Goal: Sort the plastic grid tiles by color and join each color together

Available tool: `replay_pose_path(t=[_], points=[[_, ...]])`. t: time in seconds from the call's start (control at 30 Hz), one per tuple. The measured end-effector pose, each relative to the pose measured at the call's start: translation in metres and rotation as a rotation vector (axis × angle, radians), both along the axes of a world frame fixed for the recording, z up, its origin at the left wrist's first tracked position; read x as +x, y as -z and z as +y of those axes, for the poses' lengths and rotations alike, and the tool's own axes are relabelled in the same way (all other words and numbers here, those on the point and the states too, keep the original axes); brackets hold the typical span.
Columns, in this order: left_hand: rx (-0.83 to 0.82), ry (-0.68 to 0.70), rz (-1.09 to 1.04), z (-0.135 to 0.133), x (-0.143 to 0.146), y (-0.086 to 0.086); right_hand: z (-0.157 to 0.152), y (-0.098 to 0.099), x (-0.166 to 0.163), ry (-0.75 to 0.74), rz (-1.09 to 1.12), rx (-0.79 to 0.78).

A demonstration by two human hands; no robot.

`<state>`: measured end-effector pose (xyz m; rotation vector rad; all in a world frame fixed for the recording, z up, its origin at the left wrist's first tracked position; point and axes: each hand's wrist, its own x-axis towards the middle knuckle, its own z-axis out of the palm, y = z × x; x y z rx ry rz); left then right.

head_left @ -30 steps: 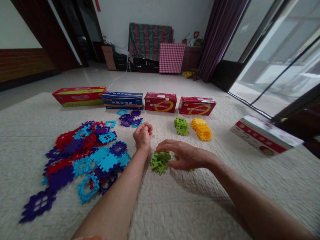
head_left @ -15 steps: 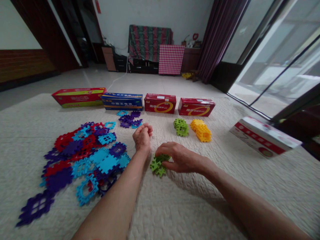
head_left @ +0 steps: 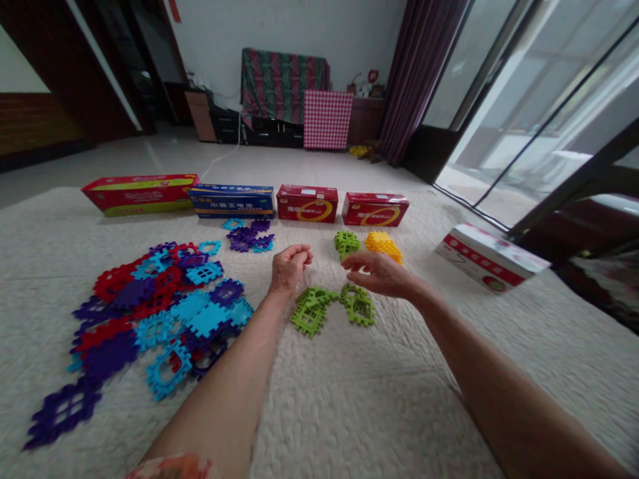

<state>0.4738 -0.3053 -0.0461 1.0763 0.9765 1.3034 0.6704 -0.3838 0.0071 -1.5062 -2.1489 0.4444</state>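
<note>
From here, the loosely open right hand (head_left: 382,273) partly hides stacked yellow plastic pieces (head_left: 383,244); the left hand (head_left: 288,268) is curled closed near lime-green, notched plastic tiles (head_left: 310,313) with cutouts

The bare right hand (head_left: 383,274) has moved forward from the nearer green notched plastic tiles (head_left: 310,311), leaving them uncovered; it now partly hides the stacked yellow notched plastic tiles (head_left: 383,245).

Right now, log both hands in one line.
left hand: curled, grip unclear | right hand: open, near green stack | loose green pieces: on mat
</note>
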Motion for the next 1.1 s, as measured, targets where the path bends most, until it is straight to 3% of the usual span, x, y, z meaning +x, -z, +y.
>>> replay_pose_path(t=[0.17,0.37,0.53,0.67,0.9,1.1], points=[[0.075,0.208,0.089,-0.005,0.001,0.004,-0.045,0.009,0.009,0.11,-0.011,-0.108],[0.192,0.341,0.256,-0.019,-0.002,-0.002,-0.085,0.021,-0.004,0.136,-0.012,-0.013],[0.409,0.409,0.469,-0.042,-0.002,-0.007,-0.081,0.036,-0.019,0.234,-0.076,0.081],[0.605,0.451,0.595,-0.057,-0.003,-0.006,-0.074,0.039,-0.027,0.162,-0.014,0.144],[0.518,0.357,0.579,-0.06,-0.007,-0.003,-0.06,0.036,-0.024,0.073,0.035,0.131],[0.583,0.324,0.667,-0.054,-0.003,0.0,-0.06,0.042,-0.02,0.024,0.098,0.191]])
